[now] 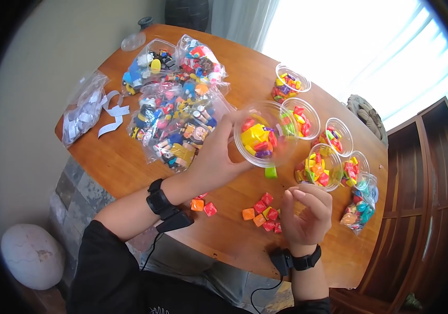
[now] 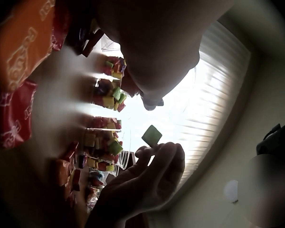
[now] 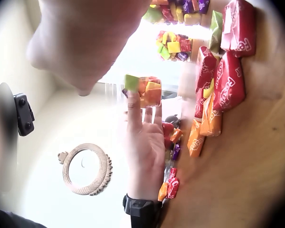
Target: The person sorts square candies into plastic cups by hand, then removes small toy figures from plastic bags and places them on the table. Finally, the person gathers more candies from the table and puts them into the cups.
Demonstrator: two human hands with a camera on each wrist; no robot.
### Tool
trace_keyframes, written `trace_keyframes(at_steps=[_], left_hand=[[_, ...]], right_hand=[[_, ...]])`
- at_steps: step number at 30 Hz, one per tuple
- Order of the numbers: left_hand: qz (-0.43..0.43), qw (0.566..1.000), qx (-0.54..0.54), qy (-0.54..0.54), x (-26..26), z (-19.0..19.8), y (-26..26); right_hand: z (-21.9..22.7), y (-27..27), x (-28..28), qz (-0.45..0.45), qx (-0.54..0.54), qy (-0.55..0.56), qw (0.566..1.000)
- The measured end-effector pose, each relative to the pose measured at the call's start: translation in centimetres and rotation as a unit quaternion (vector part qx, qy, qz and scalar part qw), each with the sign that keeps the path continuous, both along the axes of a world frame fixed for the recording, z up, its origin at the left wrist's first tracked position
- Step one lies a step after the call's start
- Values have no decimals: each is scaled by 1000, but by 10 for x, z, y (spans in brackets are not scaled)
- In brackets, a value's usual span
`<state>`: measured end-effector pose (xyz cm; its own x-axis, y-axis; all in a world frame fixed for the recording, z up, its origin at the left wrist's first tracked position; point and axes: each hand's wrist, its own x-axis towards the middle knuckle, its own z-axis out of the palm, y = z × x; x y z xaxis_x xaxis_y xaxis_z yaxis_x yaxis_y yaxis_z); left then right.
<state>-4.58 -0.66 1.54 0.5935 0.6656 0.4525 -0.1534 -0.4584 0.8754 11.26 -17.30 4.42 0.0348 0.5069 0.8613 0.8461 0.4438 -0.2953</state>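
Note:
Raised over the table in the head view, the left hand [image 1: 216, 163] grips a clear cup [image 1: 258, 137] of colourful wrapped candies. A green candy [image 1: 270, 172] shows just below that cup. Against the window in the left wrist view, the green candy [image 2: 152, 136] is off the table, by the fingertips of the right hand [image 2: 145, 185]; contact is unclear. The right hand [image 1: 310, 214] has loosely bent fingers, apart from the candy in the head view. In the right wrist view the candy [image 3: 131, 82] overlaps a fingertip of the left hand [image 3: 147, 145].
Loose red and orange candies [image 1: 259, 206] lie near the table's front edge, more [image 1: 197, 204] to their left. Several candy-filled cups [image 1: 318, 168] stand at right, beside a bag [image 1: 360, 206]. Bags of figurines [image 1: 177, 118] and a bag of white strips [image 1: 84, 112] lie at left.

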Motion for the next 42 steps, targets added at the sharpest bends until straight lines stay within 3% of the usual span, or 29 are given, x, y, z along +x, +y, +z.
trace_keyframes(at_steps=[6, 9, 12, 14, 16, 22, 30, 34, 37, 42], left_hand=[[10, 997, 50, 65, -3, 4, -4], [27, 999, 28, 8, 2, -6, 1], [31, 999, -12, -38, 4, -7, 2], [20, 998, -34, -45, 5, -5, -1], [10, 997, -58, -51, 4, -2, -2], [-3, 1000, -8, -16, 3, -1, -1], [17, 999, 46, 5, 1, 3, -2], [16, 998, 47, 35, -2, 4, -4], [-3, 997, 56, 44, -2, 2, -4], [-56, 991, 88, 78, -2, -4, -1]], right_hand=[[-8, 5, 0, -33, -49, 32, 998], [-16, 11, 1, -23, -102, 114, 988], [-16, 19, -1, -63, -162, 75, 982], [-26, 19, -1, -106, -285, -13, 953], [-34, 17, 1, -105, -284, -30, 953], [-30, 17, -5, -88, -328, 91, 936], [-9, 19, -2, -52, -106, 5, 993], [-3, 7, 2, -88, -49, 18, 995], [-1, -6, -6, -175, 84, 36, 980], [4, -16, -6, -198, 161, 26, 967]])
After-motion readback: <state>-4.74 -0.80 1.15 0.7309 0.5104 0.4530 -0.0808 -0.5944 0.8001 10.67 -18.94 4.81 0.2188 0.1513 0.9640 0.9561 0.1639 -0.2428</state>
